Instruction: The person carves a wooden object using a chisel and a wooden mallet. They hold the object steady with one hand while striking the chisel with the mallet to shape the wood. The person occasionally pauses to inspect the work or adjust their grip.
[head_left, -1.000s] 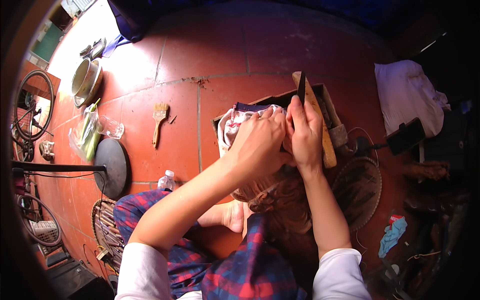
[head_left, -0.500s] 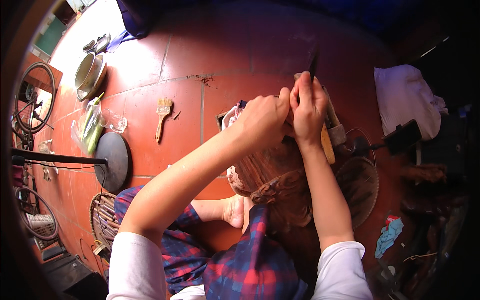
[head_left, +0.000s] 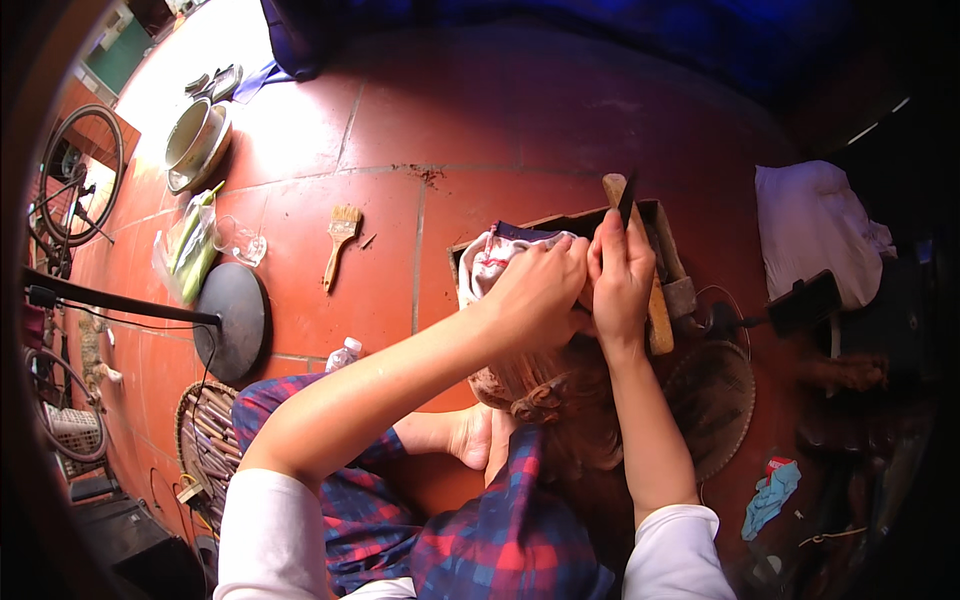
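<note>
My right hand (head_left: 622, 285) is closed around a dark, narrow blade-like tool (head_left: 627, 198), its tip pointing up and away from me, thumb along it. Close against it, my left hand (head_left: 545, 285) is curled with fingers bent; what lies inside its grip is hidden. Below both hands is a carved brown wooden piece (head_left: 535, 385) with wavy relief, partly covered by my arms. White cloth (head_left: 482, 270) with red marks bunches up beside my left hand. Just beyond, a shallow wooden box (head_left: 658, 215) shows its rim, and a light wooden handle (head_left: 660, 325) lies by my right wrist.
On the tiled floor to the left lie a paintbrush (head_left: 341, 245), a clear cup (head_left: 240, 240), a bagged green vegetable (head_left: 195, 250) and a round stand base (head_left: 232, 320). A basket of tool handles (head_left: 207, 425) is by my knee. At right are a white sack (head_left: 815, 225) and a round basket (head_left: 710, 405).
My view has shifted, so the scene sits lower and more of the box shows. Both hands remain together at the dark tool, slightly nearer to me.
</note>
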